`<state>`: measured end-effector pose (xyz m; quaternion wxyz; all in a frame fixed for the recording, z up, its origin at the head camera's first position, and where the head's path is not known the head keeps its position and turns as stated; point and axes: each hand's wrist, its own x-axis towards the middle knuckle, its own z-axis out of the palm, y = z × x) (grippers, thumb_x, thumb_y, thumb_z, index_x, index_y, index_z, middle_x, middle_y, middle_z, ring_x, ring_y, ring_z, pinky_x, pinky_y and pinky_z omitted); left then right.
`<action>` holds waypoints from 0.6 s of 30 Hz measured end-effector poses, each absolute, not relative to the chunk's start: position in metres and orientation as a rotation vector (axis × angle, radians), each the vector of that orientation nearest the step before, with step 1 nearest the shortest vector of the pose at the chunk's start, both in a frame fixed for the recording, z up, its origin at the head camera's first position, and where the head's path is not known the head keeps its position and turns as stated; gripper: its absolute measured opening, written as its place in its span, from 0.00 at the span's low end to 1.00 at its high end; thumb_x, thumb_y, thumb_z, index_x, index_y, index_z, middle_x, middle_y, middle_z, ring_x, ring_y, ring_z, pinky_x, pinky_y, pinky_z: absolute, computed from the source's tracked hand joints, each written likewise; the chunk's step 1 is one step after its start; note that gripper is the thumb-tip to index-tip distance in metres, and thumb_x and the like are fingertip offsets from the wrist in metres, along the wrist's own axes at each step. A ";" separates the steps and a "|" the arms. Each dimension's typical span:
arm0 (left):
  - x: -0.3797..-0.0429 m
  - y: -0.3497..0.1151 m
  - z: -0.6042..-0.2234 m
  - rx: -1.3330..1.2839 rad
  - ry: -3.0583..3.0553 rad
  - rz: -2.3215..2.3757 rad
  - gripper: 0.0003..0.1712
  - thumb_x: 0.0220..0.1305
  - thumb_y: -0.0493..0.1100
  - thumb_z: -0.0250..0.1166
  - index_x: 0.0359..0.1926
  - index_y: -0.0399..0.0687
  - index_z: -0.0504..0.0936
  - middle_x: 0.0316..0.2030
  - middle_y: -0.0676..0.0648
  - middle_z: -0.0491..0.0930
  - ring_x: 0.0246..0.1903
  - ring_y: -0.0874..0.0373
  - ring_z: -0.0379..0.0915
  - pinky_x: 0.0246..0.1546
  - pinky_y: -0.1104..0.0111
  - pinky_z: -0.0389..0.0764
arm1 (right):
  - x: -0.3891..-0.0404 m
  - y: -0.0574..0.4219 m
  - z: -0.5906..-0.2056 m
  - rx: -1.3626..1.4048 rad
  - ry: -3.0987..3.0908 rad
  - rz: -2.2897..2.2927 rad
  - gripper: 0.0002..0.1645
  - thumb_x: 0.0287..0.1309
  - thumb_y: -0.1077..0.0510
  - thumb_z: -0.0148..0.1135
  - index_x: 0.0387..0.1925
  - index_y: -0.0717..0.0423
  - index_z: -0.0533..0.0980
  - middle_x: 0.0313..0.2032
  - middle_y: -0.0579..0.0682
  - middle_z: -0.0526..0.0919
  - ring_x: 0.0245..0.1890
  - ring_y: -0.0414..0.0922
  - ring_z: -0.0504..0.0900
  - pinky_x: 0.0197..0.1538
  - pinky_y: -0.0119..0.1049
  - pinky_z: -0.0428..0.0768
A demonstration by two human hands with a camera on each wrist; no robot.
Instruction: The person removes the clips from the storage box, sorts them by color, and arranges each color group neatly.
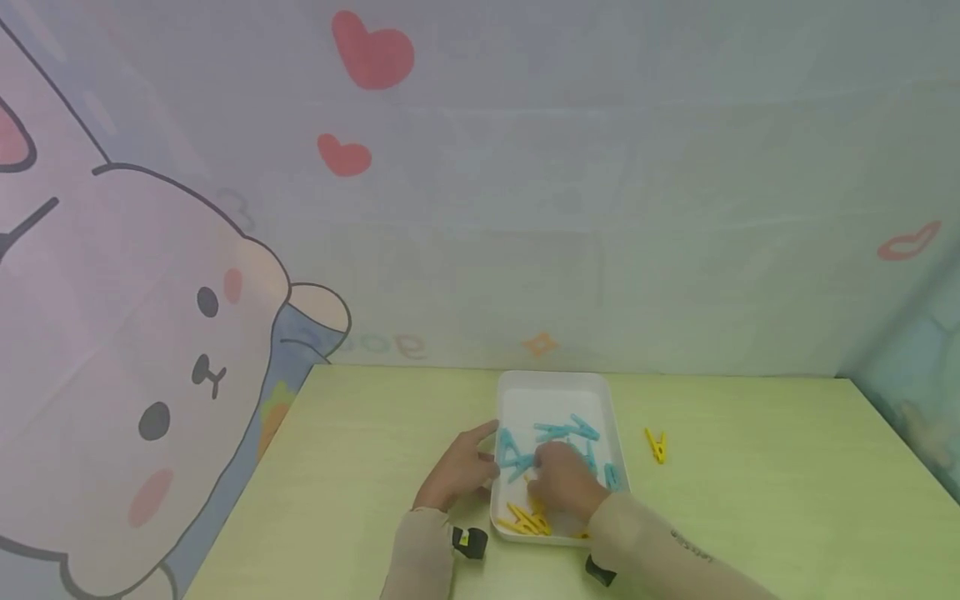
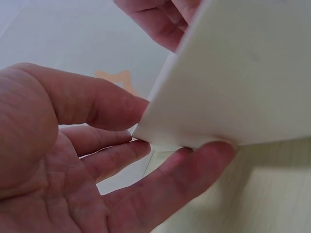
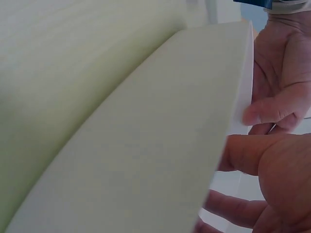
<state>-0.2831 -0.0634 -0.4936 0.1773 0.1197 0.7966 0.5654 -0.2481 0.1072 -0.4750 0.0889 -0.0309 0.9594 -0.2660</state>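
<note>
A white rectangular tray (image 1: pixel 555 392) sits on the table with blue clothespins (image 1: pixel 553 432) and yellow clothespins (image 1: pixel 523 522) in it. My left hand (image 1: pixel 459 468) is at the tray's left wall. In the left wrist view, its fairly straight fingers (image 2: pixel 180 179) touch the wall's lower edge and the thumb reaches the rim. Inside the tray, my right hand (image 1: pixel 564 482) bends its fingers down among the clothespins, a yellow one right beneath them and blue ones beside them. The right wrist view has the wall in front of its fingertips, so I cannot tell whether they pinch a clothespin.
One yellow clothespin (image 1: pixel 657 447) lies on the light green table (image 1: pixel 750 467), right of the tray. Behind the table hangs a printed backdrop (image 1: pixel 480 208) with hearts and a cartoon rabbit. Black wrist straps (image 1: pixel 471 543) sit below both hands.
</note>
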 end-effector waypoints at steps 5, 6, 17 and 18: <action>-0.282 -0.063 -0.491 0.355 2.271 1.583 0.43 0.44 0.27 0.55 0.67 0.43 0.57 0.57 0.38 0.67 0.45 0.46 0.72 0.30 0.62 0.78 | -0.247 0.101 -0.475 -0.130 2.905 -0.732 0.11 0.39 0.61 0.65 0.27 0.61 0.73 0.26 0.49 0.71 0.25 0.45 0.69 0.33 0.40 0.72; -0.282 -0.064 -0.491 0.361 2.273 1.581 0.43 0.44 0.27 0.55 0.67 0.43 0.57 0.57 0.37 0.67 0.45 0.46 0.72 0.30 0.62 0.78 | -0.247 0.100 -0.476 -0.131 2.910 -0.730 0.11 0.39 0.61 0.65 0.27 0.60 0.73 0.25 0.48 0.71 0.25 0.45 0.69 0.32 0.40 0.72; -0.280 -0.064 -0.490 0.372 2.250 1.615 0.44 0.43 0.26 0.55 0.67 0.41 0.57 0.55 0.34 0.68 0.45 0.43 0.72 0.28 0.61 0.79 | -0.252 0.113 -0.479 -0.083 2.764 -0.931 0.15 0.47 0.62 0.61 0.39 0.65 0.75 0.37 0.56 0.75 0.24 0.43 0.74 0.25 0.35 0.75; -0.280 -0.064 -0.490 0.368 2.248 1.616 0.44 0.43 0.27 0.55 0.67 0.42 0.57 0.55 0.34 0.68 0.45 0.43 0.72 0.28 0.61 0.79 | -0.252 0.116 -0.477 -0.090 2.759 -0.957 0.16 0.47 0.63 0.61 0.40 0.66 0.76 0.38 0.57 0.76 0.22 0.43 0.75 0.24 0.34 0.76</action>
